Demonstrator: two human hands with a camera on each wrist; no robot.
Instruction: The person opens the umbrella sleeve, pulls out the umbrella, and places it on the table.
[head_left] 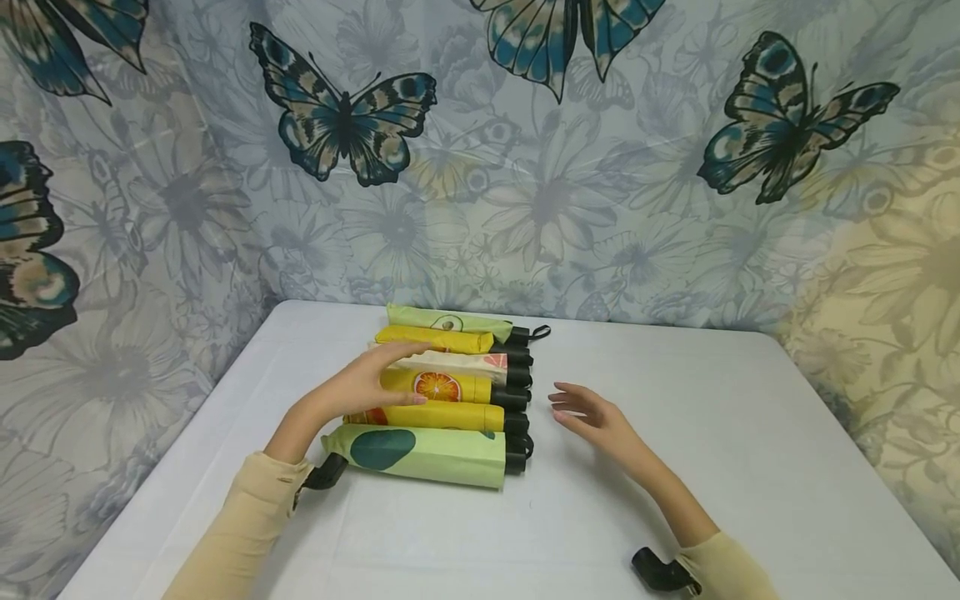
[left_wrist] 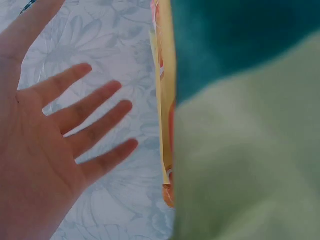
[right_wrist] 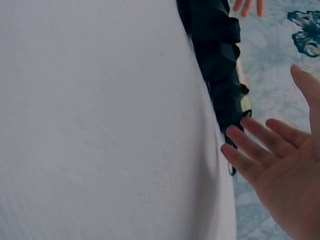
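Note:
Several folded umbrellas in printed sleeves lie side by side in a row, their black handles pointing right. Nearest is a light green umbrella [head_left: 450,460] with a dark green patch; behind it come a yellow umbrella [head_left: 450,416], one with an orange slice [head_left: 474,388], a cream umbrella [head_left: 467,364], another yellow one [head_left: 461,342] and a green avocado-print one [head_left: 483,326]. My left hand [head_left: 352,385] hovers over their left ends, fingers spread in the left wrist view, holding nothing. To the right of the handles, my right hand [head_left: 603,427] is held with relaxed fingers, also holding nothing.
A white-covered table [head_left: 712,433] carries the row, left of its middle. Behind and beside it hangs a floral cloth [head_left: 540,208] with large printed butterflies. Black wrist devices are on both sleeves, the right one [head_left: 660,571] low over the table.

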